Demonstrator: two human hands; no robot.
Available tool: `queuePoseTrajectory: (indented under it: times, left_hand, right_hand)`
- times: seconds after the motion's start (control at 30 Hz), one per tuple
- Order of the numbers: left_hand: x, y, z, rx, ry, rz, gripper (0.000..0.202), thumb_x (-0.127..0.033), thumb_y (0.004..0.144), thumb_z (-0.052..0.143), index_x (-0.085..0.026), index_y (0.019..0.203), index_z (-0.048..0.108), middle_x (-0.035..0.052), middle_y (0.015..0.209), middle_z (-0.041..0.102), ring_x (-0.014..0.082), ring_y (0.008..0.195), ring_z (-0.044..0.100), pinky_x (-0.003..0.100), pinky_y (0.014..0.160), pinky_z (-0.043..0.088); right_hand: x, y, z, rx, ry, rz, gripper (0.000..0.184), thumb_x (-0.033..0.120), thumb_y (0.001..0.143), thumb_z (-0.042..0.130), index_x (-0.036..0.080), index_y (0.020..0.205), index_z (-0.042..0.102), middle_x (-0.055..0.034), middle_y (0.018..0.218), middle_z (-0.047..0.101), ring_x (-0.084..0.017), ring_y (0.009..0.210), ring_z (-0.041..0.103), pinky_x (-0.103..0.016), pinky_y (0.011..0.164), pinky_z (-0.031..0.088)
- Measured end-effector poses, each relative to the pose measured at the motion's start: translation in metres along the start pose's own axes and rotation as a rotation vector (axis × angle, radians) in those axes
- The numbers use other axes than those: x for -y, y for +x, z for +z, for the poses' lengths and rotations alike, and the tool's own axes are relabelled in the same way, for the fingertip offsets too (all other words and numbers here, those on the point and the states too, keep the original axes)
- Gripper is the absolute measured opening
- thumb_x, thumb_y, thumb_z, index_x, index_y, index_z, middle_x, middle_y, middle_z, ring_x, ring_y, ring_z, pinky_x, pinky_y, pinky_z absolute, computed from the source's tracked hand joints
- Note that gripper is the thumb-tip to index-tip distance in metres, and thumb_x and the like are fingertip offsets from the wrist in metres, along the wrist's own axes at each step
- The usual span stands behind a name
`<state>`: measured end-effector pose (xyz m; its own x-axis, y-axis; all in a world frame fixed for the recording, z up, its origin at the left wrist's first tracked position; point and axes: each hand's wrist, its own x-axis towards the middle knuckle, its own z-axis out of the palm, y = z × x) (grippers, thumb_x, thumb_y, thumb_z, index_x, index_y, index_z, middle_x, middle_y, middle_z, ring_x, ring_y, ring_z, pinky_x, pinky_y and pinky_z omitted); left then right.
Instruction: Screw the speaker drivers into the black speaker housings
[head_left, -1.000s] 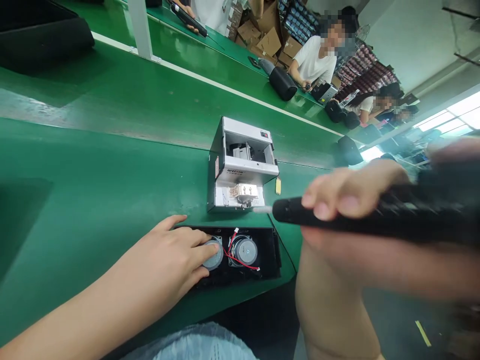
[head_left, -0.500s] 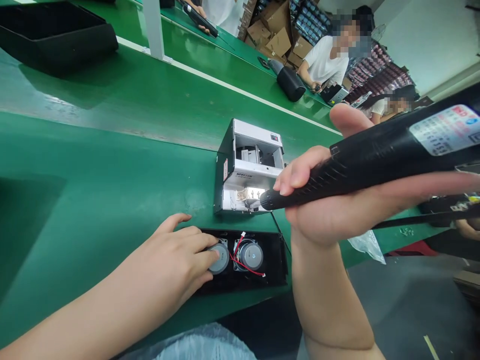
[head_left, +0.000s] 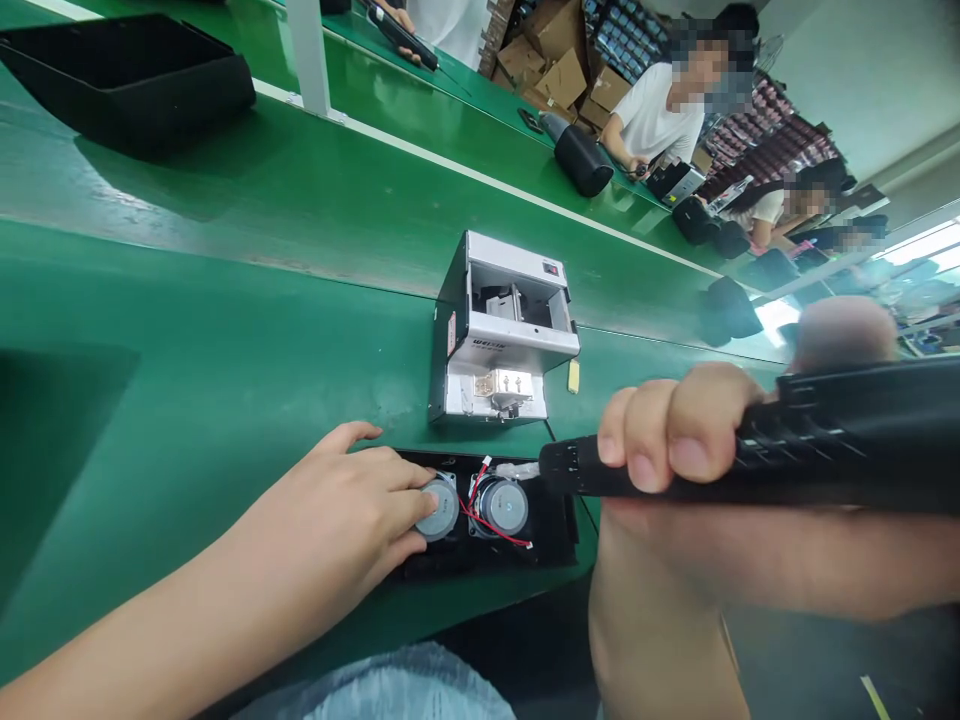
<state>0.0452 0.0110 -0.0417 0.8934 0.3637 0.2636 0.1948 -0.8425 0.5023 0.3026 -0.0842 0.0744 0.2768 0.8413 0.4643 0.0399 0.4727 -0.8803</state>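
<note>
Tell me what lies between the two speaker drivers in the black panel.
Red wires cross the gap there, over the black panel; the head view shows it.

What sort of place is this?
Likely a factory assembly line: long green workbench with people along its far side, cardboard boxes piled beyond, and a screwdriver-like power tool held near two loudspeakers.

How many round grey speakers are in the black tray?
2. One grey speaker is partly covered by the left hand; the second speaker sits right of the first. The hand hides part of the black tray, so more may be hidden.
</note>
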Motion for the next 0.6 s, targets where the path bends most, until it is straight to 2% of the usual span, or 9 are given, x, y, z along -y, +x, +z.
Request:
queuePoseTrajectory:
  times: [0.07, 0.17, 0.27, 0.43, 0.6]
  left_hand:
    - [0.001, 0.001, -0.001, -0.009, 0.002, 0.010, 0.013, -0.020, 0.100, 0.071, -0.028, 0.103, 0.081, -0.0026, 0.116, 0.088, 0.0245, 0.098, 0.083, 0.049, 0.108, 0.041]
    - [0.001, 0.002, -0.002, -0.016, 0.014, 0.028, 0.015, -0.021, 0.102, 0.067, -0.027, 0.102, 0.080, -0.0026, 0.114, 0.088, 0.0239, 0.096, 0.082, 0.047, 0.105, 0.041]
    - [0.001, 0.004, -0.002, -0.018, 0.030, 0.039, 0.018, -0.023, 0.105, 0.064, -0.028, 0.101, 0.081, -0.0038, 0.113, 0.088, 0.0227, 0.094, 0.082, 0.046, 0.105, 0.038]
    - [0.000, 0.005, -0.002, -0.023, 0.044, 0.037, 0.020, -0.028, 0.109, 0.062, -0.030, 0.103, 0.081, -0.0074, 0.114, 0.088, 0.0200, 0.093, 0.082, 0.044, 0.107, 0.032]
    - [0.000, 0.006, -0.003, -0.018, 0.035, 0.031, 0.025, -0.033, 0.112, 0.059, -0.029, 0.101, 0.081, -0.0069, 0.112, 0.088, 0.0187, 0.093, 0.082, 0.043, 0.108, 0.031]
  right_hand:
    - [-0.009, -0.002, 0.006, -0.087, 0.111, 0.064, 0.067, 0.086, 0.099, 0.054, 0.031, 0.124, 0.082, 0.0001, 0.065, 0.067, -0.018, 0.052, 0.060, -0.036, 0.055, 0.054]
    - [-0.024, -0.001, 0.016, -0.185, 0.161, 0.131, 0.067, 0.089, 0.090, 0.065, 0.029, 0.110, 0.084, 0.0019, 0.057, 0.066, -0.017, 0.045, 0.057, -0.032, 0.047, 0.050]
    - [-0.037, -0.001, 0.023, -0.239, 0.216, 0.150, 0.067, 0.091, 0.084, 0.071, 0.029, 0.108, 0.084, 0.0040, 0.055, 0.065, -0.017, 0.042, 0.057, -0.031, 0.044, 0.050]
    - [-0.047, -0.001, 0.028, -0.220, 0.214, 0.167, 0.067, 0.093, 0.083, 0.069, 0.032, 0.105, 0.085, 0.0029, 0.056, 0.068, -0.017, 0.044, 0.058, -0.032, 0.045, 0.050]
    - [-0.049, -0.001, 0.028, -0.170, 0.159, 0.195, 0.064, 0.093, 0.084, 0.068, 0.035, 0.105, 0.085, 0.0029, 0.056, 0.069, -0.018, 0.045, 0.060, -0.034, 0.047, 0.051]
